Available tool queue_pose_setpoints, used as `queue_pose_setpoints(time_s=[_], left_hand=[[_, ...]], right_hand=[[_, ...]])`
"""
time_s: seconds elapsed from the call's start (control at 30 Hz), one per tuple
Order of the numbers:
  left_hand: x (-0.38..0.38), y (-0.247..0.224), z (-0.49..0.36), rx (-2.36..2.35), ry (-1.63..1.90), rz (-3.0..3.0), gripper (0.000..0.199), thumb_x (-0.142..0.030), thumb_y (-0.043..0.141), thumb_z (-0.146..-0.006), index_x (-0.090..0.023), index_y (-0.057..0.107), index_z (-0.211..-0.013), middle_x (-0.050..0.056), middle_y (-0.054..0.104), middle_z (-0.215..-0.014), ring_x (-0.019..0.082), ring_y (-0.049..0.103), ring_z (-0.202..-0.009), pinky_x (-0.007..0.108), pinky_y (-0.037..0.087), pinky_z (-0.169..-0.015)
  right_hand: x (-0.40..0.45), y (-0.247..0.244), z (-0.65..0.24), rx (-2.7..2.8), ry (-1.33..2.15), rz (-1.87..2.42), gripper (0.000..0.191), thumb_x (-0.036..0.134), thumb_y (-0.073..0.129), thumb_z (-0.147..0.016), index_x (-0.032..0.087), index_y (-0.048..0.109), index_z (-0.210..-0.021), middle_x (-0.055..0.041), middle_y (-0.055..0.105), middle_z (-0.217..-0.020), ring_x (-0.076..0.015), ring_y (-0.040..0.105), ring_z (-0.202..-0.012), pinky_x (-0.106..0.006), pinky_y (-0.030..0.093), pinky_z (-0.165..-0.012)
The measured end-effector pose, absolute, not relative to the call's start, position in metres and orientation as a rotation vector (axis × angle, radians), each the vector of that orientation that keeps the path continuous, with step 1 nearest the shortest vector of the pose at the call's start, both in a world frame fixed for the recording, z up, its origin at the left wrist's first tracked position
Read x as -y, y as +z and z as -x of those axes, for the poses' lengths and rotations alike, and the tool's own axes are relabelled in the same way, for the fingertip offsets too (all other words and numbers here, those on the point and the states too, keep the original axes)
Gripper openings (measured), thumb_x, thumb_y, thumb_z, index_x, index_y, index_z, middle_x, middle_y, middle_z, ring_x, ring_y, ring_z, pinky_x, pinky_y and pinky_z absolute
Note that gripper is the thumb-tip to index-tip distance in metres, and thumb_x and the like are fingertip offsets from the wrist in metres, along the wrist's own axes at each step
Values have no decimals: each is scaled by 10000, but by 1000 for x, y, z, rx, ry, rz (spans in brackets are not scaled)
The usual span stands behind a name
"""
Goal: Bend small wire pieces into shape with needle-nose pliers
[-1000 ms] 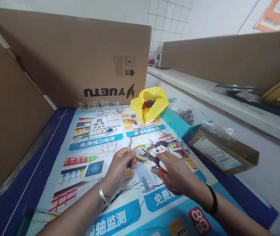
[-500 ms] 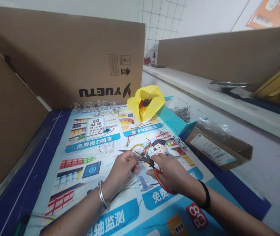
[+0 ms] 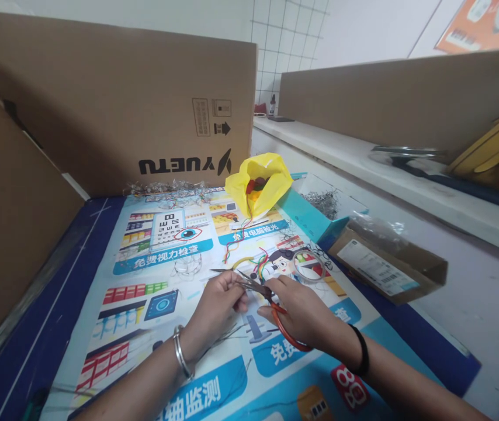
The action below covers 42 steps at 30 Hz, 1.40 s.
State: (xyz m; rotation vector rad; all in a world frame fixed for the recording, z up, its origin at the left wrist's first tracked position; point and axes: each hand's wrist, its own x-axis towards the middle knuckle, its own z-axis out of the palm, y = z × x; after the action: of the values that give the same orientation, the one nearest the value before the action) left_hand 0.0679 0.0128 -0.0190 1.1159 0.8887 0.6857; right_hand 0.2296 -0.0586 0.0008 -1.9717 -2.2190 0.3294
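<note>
My right hand is wrapped round a pair of scissors with orange-red handles, their dark blades slightly apart and pointing left. At the blades, my left hand is closed in a pinch; what sits between its fingertips is too small and too covered to make out. Dark thin strands lie beneath my left wrist. Just beyond the blades are red, green and yellow cords. A clear round ring, like a tape roll, rests past my right hand.
A yellow bag with coloured contents stands open at the back. Beside it are a teal box, tangled wire and an open cardboard box. Tall cardboard panels wall off the back and left. Loose wire loops lie on the printed sheet.
The whole view has shifted very slightly. Both hands and the scissors keep nearly the same pose.
</note>
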Motion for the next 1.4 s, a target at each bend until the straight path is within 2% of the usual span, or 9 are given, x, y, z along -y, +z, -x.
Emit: queue_pose_setpoints(time_s=[0.43, 1.03, 1.23, 1.4], left_hand=[[-12, -16, -69, -886, 678, -1084, 47, -138, 495, -644, -134, 527, -678, -39, 530, -489, 53, 441, -389, 169, 335, -422], [-11, -16, -67, -951, 632, -1216, 37, -152, 465, -654, -149, 489, -682, -49, 513, -482, 63, 444, -395, 177, 326, -427], [-11, -17, -67, -953, 619, -1246, 44, -160, 466, -665, -149, 499, -692, -49, 511, -489, 66, 449, -409, 179, 339, -439], [-10, -16, -68, -972, 597, -1296, 48, -198, 478, -690, -153, 493, -678, -44, 514, -504, 73, 470, -419, 185, 359, -449]], right_hand=[[57, -1, -229, 2213, 305, 1965, 278, 436, 506, -803, 195, 501, -942, -60, 532, -879, -173, 504, -748, -243, 287, -594], [58, -5, -230, 2217, 250, 1983, 286, 432, 513, -797, 186, 508, -943, -68, 545, -888, -176, 507, -770, -241, 296, -603], [58, -8, -230, 2241, 259, 1979, 245, 397, 489, -821, 183, 505, -939, -62, 556, -877, -170, 513, -745, -242, 287, -590], [61, -23, -232, 2232, 250, 1994, 164, 301, 428, -859, 173, 502, -931, -61, 576, -847, -164, 527, -741, -246, 284, -599]])
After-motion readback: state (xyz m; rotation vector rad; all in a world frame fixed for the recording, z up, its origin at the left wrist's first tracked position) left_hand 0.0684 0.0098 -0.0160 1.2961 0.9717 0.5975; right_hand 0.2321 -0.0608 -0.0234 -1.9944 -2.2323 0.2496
